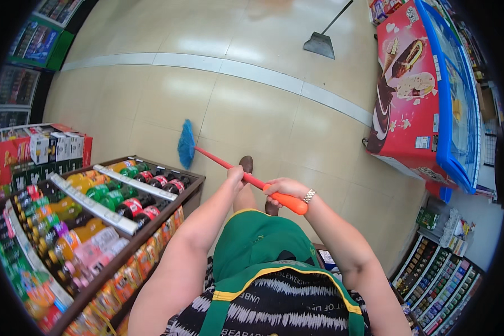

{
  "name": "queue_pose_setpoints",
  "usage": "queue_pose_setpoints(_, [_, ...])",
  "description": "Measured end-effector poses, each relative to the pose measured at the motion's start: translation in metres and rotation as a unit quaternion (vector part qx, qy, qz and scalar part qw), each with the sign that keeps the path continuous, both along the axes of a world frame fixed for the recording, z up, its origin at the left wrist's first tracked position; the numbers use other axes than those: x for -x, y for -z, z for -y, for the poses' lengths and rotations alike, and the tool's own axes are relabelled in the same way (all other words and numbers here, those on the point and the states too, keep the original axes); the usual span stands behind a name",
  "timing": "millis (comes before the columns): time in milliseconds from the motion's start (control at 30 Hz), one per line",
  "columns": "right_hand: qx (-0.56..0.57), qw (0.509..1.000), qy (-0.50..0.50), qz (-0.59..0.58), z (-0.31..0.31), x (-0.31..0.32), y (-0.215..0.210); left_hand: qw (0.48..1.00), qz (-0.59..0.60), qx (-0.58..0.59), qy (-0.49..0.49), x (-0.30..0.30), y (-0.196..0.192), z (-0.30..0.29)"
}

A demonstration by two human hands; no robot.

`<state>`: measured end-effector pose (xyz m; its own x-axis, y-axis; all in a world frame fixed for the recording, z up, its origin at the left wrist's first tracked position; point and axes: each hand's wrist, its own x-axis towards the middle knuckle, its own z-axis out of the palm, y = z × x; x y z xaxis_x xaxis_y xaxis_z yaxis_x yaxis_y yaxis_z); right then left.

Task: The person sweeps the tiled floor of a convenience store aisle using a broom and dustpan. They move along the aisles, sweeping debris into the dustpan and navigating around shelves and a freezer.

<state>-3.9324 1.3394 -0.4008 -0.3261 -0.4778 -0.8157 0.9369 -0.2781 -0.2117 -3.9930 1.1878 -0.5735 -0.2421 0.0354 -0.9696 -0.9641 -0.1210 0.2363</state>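
Observation:
A broom with a red-orange handle (214, 158) slants across in front of me, its blue bristle head (186, 144) on the tiled floor beside the drinks shelf. My left hand (237, 176) is wrapped round the middle of the handle. Closer to the thick orange end, my right hand (287, 189) also grips it, with a metal-banded watch on that wrist. Both forearms reach forward over a green apron (263, 235). Farther off, at the upper right, a grey long-handled dustpan (320, 45) stands on the floor, apart from both hands.
A shelf unit of bottled drinks (123, 193) stands close on my left, with stacked cartons (59, 145) behind it. On the right is a red and blue ice-cream freezer (409, 101). Tiled floor (252, 112) with a pale strip (263, 73) stretches ahead. More stocked racks (439, 285) are at lower right.

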Motion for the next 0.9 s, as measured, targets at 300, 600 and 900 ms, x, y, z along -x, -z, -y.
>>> queue_pose_setpoints(300, [-0.306,0.945,-0.114,0.018,-0.081,0.049,-0.095,0.954,0.086,-0.285,0.035,0.021,-0.028,-0.172])
queue_pose_setpoints(600, [-0.232,0.972,-0.034,-0.002,-0.09,0.03,-0.188,0.957,0.098,-0.266,0.068,0.035,-0.159,-0.138])
queue_pose_setpoints(900, [-0.213,0.977,0.017,0.025,-0.066,0.022,-0.069,0.96,0.156,-0.11,0.206,0.034,-0.042,-0.132])
